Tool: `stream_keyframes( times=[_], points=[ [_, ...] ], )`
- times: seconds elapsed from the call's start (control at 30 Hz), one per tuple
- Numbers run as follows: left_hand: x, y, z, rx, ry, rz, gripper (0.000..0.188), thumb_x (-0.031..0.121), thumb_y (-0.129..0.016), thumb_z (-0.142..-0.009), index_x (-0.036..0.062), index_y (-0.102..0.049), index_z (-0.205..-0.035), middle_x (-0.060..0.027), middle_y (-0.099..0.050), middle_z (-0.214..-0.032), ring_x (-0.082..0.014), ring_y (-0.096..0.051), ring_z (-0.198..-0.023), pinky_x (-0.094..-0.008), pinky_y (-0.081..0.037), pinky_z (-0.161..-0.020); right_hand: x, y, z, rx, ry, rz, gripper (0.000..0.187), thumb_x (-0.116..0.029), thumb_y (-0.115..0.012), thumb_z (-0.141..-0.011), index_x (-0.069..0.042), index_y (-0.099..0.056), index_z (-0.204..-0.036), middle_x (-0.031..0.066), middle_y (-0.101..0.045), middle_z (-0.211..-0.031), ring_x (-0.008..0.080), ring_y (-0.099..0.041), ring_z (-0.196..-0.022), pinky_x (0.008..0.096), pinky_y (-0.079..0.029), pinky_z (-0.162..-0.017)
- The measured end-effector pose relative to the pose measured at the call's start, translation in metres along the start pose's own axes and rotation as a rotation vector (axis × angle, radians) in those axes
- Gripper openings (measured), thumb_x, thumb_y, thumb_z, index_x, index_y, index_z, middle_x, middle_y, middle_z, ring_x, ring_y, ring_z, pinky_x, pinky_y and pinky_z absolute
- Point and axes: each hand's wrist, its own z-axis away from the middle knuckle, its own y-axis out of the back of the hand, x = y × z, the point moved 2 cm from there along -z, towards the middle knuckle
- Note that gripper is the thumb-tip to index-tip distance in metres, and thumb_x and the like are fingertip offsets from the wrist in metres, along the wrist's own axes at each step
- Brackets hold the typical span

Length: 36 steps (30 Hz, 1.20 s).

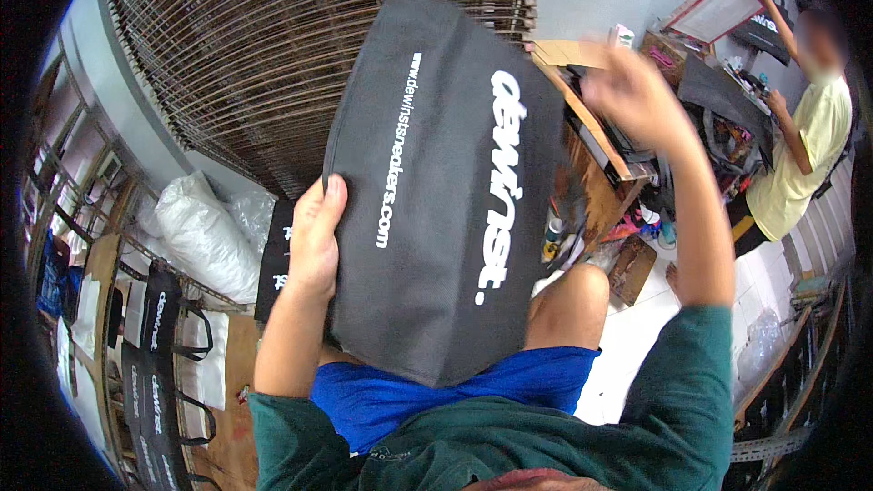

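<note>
A large black fabric bag (436,191) with white lettering is held up in front of me, above my lap. My left hand (318,227) grips its left edge, thumb on the printed face and fingers out of sight behind it. A crease runs lengthwise down the fabric. Off to the right of the bag, my right hand (632,95) is raised and smeared by motion. It is nearest to a tan board (573,54) at the end of a wooden bench; whether it touches anything is unclear.
A tall wire drying rack (300,36) stands ahead. Black printed bags (155,382) with handles lie on the left, near a white plastic sack (205,232). At right, a person in a yellow shirt (800,150) holds up a framed screen (714,7). A wooden block (632,270) sits on the tiles.
</note>
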Motion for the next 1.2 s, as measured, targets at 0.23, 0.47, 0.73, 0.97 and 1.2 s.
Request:
stream_keyframes(
  times=[0.23,0.47,0.73,0.97,1.2],
  points=[
    [0.015,0.023,-0.015,0.003,0.293,0.136,0.037,0.032,-0.044,-0.096,0.0018,-0.053,-0.116,-0.0073,-0.063,-0.103,-0.0141,-0.062,-0.085,-0.0266,-0.051,-0.078,0.018,-0.229,0.288,-0.899,-1.129,-1.077,0.078,-0.068,-0.026,-0.087,0.000,-0.060,-0.104,0.0124,-0.064,-0.096,0.0198,-0.062,-0.085,0.0312,-0.051,-0.067],
    [-0.012,0.066,-0.024,0.223,0.369,0.215,0.039,0.035,-0.045,-0.094,0.0027,-0.053,-0.114,-0.0095,-0.062,-0.100,-0.0199,-0.062,-0.087,-0.0320,-0.051,-0.080,-0.069,-0.337,0.282,-1.312,-0.914,-2.304,0.109,-0.085,-0.030,-0.069,0.002,-0.036,-0.135,0.0229,-0.048,-0.128,0.0299,-0.051,-0.114,0.0367,-0.047,-0.088],
    [-0.016,0.116,0.037,0.380,0.479,0.290,0.050,0.039,-0.047,-0.090,-0.0009,-0.051,-0.119,-0.0190,-0.060,-0.109,-0.0304,-0.062,-0.093,-0.0414,-0.051,-0.084,-0.015,-0.281,0.187,-0.662,-1.143,-1.608,0.068,0.004,-0.056,-0.071,0.000,-0.033,-0.136,0.0118,-0.041,-0.136,0.0228,-0.047,-0.118,0.0327,-0.035,-0.102],
    [-0.195,0.110,0.038,0.405,0.919,0.259,0.042,0.032,-0.042,-0.091,0.0000,-0.052,-0.117,-0.0187,-0.060,-0.109,-0.0298,-0.060,-0.098,-0.0395,-0.047,-0.088,0.124,-0.195,0.129,-0.695,-1.104,-1.107,0.070,-0.009,-0.056,-0.070,-0.010,-0.034,-0.136,0.0074,-0.060,-0.085,0.0149,-0.054,-0.048,0.0245,-0.041,-0.039],
    [-0.330,0.033,-0.056,0.382,0.802,0.249,0.040,0.028,-0.045,-0.095,-0.0017,-0.051,-0.120,-0.0137,-0.058,-0.114,-0.0228,-0.055,-0.106,-0.0338,-0.043,-0.090,0.250,-0.199,0.129,-0.423,-1.067,-0.960,0.075,-0.005,-0.053,-0.062,-0.007,-0.038,-0.135,0.0076,-0.059,-0.108,0.0176,-0.060,-0.082,0.0265,-0.049,-0.063]
  ],
)
